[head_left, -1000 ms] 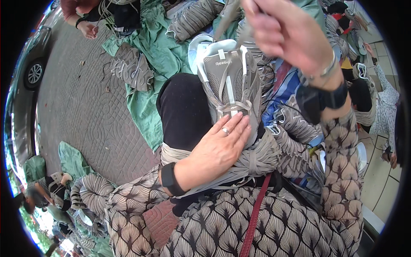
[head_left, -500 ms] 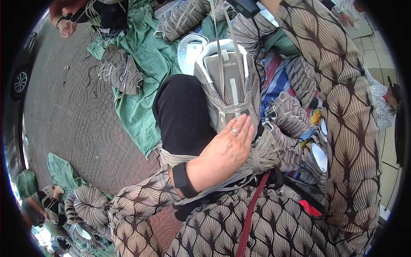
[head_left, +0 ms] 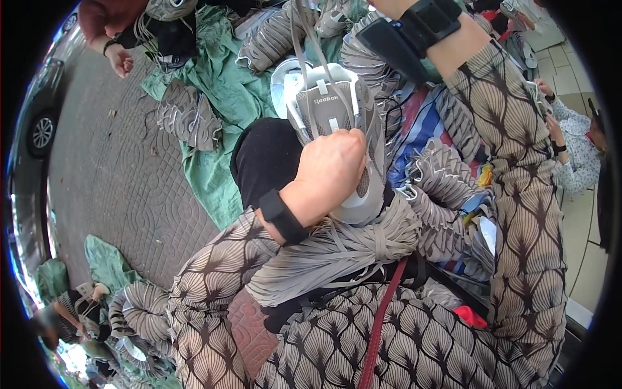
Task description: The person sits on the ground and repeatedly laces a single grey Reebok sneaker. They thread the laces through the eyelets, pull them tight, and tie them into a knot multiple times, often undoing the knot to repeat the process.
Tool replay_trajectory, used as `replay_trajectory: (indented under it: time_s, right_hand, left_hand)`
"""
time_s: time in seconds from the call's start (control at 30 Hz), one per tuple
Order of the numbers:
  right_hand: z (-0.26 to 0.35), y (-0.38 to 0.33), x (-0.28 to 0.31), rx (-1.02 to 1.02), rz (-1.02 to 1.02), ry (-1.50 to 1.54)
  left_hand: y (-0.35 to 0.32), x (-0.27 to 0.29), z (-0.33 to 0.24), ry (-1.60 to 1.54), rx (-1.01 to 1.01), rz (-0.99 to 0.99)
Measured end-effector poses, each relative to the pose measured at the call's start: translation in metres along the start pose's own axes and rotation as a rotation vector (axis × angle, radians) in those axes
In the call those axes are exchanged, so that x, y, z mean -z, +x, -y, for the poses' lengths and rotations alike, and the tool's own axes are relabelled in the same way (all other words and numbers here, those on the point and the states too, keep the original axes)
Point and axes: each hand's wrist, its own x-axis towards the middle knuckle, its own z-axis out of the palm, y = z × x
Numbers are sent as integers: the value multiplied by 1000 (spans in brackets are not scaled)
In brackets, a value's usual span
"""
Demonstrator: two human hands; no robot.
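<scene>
A grey sneaker point(head_left: 369, 188) with a white collar lies toe toward me, beside my black-clad knee point(head_left: 262, 155). My left hand point(head_left: 334, 168) is closed in a fist over its lacing; the fingertips are hidden underneath. Two long flat grey shoelaces point(head_left: 304, 45) rise from the sneaker and leave the picture at the top. My right hand point(head_left: 392, 6) is raised at the top edge, its fingers out of the picture, with a black device strapped at the wrist. Across my lap lies a tied bundle of grey laces point(head_left: 330, 253).
Stacked grey shoe uppers point(head_left: 444, 168) lie at right on a striped sheet, with others point(head_left: 188, 120) on green cloth point(head_left: 227, 84). A person's hand point(head_left: 120, 61) is at upper left. Another person point(head_left: 570, 142) sits at right. A parked car point(head_left: 42, 136) stands far left.
My left hand has gone from lying flat on the sneaker's toe to a fist higher on its lacing. My right forearm has come lower into view. The laces have shifted left.
</scene>
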Motion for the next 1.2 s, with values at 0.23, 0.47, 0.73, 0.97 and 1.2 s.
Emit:
replay_trajectory:
  time_s: [0.23,0.47,0.73,0.97,1.2]
  right_hand:
    - [11,-28,-10,76,8,33]
    - [19,-41,-7,141,9,92]
    - [19,-41,-1,155,2,84]
    - [17,-35,-13,133,40,49]
    - [18,-34,-23,123,37,1]
  left_hand:
    - [-22,21,-12,255,-73,12]
    - [0,4,-8,595,-218,-229]
    - [-14,4,0,-184,-79,-145]
    - [-18,8,10,-251,-90,-95]
    - [-11,13,15,-241,-146,-33]
